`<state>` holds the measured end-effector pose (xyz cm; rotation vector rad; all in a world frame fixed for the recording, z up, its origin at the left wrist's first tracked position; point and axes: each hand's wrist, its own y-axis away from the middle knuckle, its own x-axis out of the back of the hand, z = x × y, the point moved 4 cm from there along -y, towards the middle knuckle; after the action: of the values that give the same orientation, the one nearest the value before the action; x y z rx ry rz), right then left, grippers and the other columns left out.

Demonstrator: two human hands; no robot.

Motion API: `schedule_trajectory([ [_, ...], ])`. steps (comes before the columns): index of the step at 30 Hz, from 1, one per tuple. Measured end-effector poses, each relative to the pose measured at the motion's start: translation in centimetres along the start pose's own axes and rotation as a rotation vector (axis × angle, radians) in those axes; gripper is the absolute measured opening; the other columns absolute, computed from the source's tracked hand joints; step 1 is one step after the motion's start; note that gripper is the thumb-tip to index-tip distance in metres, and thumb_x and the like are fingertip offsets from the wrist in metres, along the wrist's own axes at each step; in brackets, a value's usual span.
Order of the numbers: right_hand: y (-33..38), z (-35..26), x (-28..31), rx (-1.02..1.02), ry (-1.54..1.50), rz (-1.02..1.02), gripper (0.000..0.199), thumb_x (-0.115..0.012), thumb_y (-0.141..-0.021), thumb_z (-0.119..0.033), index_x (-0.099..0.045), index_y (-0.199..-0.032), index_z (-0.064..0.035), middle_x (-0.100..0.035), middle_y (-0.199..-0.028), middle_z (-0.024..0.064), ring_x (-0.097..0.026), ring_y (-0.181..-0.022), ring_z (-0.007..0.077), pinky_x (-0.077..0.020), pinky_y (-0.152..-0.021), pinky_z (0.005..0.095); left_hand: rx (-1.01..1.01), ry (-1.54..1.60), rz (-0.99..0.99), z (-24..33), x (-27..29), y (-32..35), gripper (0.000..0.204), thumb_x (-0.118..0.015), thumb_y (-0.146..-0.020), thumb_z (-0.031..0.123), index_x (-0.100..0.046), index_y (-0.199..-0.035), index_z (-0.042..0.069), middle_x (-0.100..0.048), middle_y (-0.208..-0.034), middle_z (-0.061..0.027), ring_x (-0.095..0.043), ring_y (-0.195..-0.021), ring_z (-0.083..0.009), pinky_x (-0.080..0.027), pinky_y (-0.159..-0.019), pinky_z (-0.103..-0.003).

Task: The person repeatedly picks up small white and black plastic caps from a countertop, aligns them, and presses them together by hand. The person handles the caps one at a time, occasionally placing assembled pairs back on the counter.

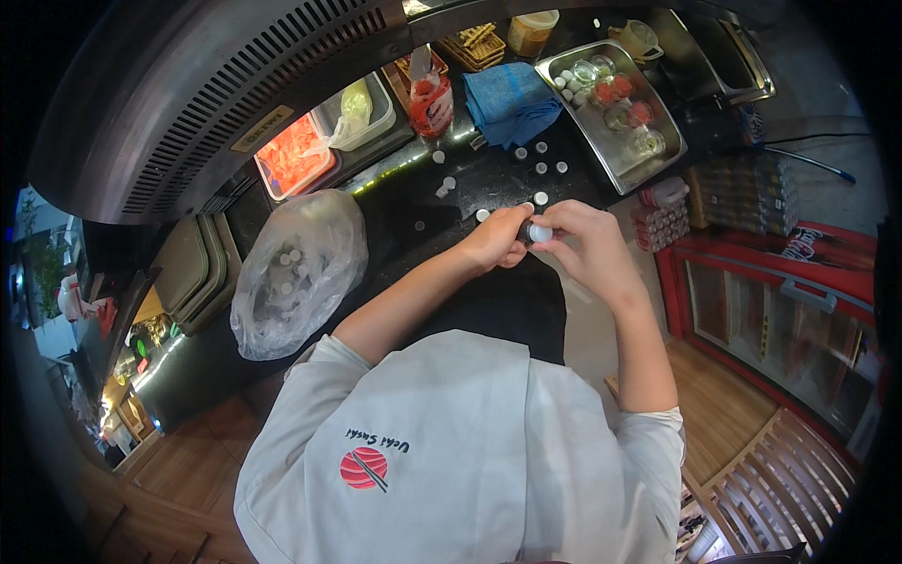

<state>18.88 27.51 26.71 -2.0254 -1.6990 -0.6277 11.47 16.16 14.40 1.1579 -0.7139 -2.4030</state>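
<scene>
My left hand [495, 239] is closed round a small dark container, which its fingers mostly hide. At the container's end shows a round white lid [541, 233], pinched by the fingertips of my right hand [594, 246]. Close by on the dark counter stand several small dark containers with white lids [540, 168]. A few loose white pieces [448, 183] lie farther left. A clear plastic bag [329, 230] with small white lids [295, 256] inside rests beside my left forearm.
A steel tray [601, 155] at the far right holds small clear cups, some with red contents, and white lids. Left of it lie a blue cloth [510, 99] and a red-and-clear bottle [430, 105]. Farther left is a tub of orange slices [293, 155]. A metal hood [188, 103] overhangs.
</scene>
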Motion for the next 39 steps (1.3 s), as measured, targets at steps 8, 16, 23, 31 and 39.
schedule_trajectory([
  [8,0.1,-1.5,0.1,0.094,0.018,-0.065,0.031,-0.082,-0.076,-0.002,-0.072,-0.105,-0.0015,-0.070,-0.096,0.0138,-0.069,-0.078,0.0285,-0.0556,-0.069,0.0357,0.196,0.044,-0.072,-1.0,-0.5,1.9,0.043,-0.026,-0.108,0.040,-0.053,-0.093,0.011,-0.026,-0.055,0.0088,-0.020,-0.040,-0.0061,-0.015,-0.039,-0.027],
  [16,0.6,-2.2,-0.3,0.040,0.023,-0.102,0.034,-0.088,-0.073,-0.010,-0.070,-0.100,-0.0015,-0.068,-0.091,0.0111,-0.069,-0.077,0.0275,-0.0562,-0.070,0.0333,0.171,0.020,-0.080,-0.3,-1.3,3.4,0.043,-0.031,-0.108,0.041,-0.055,-0.094,0.008,-0.037,-0.054,0.0046,-0.024,-0.038,-0.0075,-0.018,-0.038,-0.026],
  [23,0.8,-7.2,0.6,0.173,0.371,-0.117,0.025,-0.079,-0.081,-0.011,-0.065,-0.100,-0.0035,-0.061,-0.089,0.0110,-0.064,-0.086,0.0305,-0.0539,-0.073,0.0400,0.115,0.108,-0.020,-0.7,-1.6,3.0,0.038,-0.036,-0.109,0.038,-0.053,-0.090,0.011,-0.036,-0.053,0.0043,-0.025,-0.038,-0.0068,-0.018,-0.037,-0.026],
  [31,1.7,-5.5,-1.1,0.286,0.470,-0.277,0.025,-0.075,-0.084,-0.013,-0.063,-0.101,0.0003,-0.062,-0.087,0.0114,-0.065,-0.085,0.0311,-0.0531,-0.071,0.0435,0.218,0.045,-0.058,-1.0,-1.0,4.3,0.035,-0.039,-0.108,0.038,-0.051,-0.088,0.013,-0.041,-0.056,0.0009,-0.025,-0.038,-0.0076,-0.019,-0.038,-0.026],
  [39,1.4,-5.5,-1.9,0.151,0.263,-0.041,0.026,-0.079,-0.085,-0.018,-0.062,-0.096,-0.0013,-0.064,-0.079,0.0141,-0.065,-0.073,0.0351,-0.0511,-0.064,0.0460,0.182,0.137,0.041,0.4,-1.4,6.0,0.035,-0.041,-0.107,0.040,-0.056,-0.098,0.010,-0.052,-0.064,-0.0033,-0.031,-0.040,-0.0083,-0.022,-0.039,-0.026],
])
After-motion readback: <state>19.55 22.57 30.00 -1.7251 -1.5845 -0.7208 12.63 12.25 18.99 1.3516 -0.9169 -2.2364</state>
